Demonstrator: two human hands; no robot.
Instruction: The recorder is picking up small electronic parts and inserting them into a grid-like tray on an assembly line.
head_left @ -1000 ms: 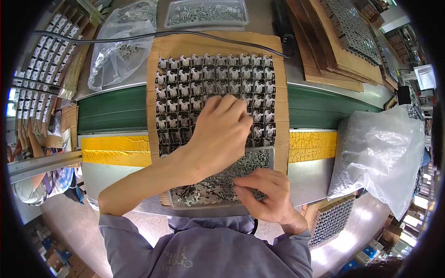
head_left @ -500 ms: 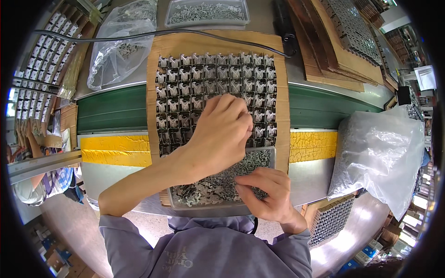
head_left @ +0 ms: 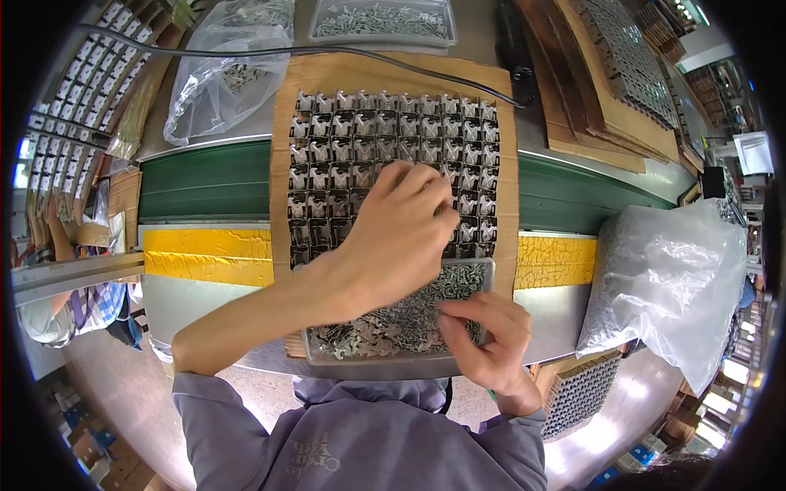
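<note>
My left hand (head_left: 403,225) reaches across the tray and bends its fingers down onto the rows of small metal brackets (head_left: 352,151). Those fingers are closed together, and whatever they pinch is hidden beneath them. The brackets stand in a tight grid on a cardboard sheet (head_left: 281,155). Close to my body, a clear plastic tray (head_left: 308,353) holds loose screws (head_left: 460,281) and small pale metal pieces (head_left: 372,340). Above the tray's right part is my right hand (head_left: 493,340), thumb and forefinger brought together. Anything between those fingertips is too small to make out.
At the back lie another screw tray (head_left: 385,41), a plastic bag (head_left: 221,94) with metal parts, and a black cable (head_left: 311,51). A large plastic bag (head_left: 663,278) sits at right. Stacked cardboard sheets (head_left: 598,123) carry parts at back right.
The view has shifted slightly, so the board and tray appear farther right. My left hand stays over the brackets. My right hand remains above the tray, a little farther right in the picture.
</note>
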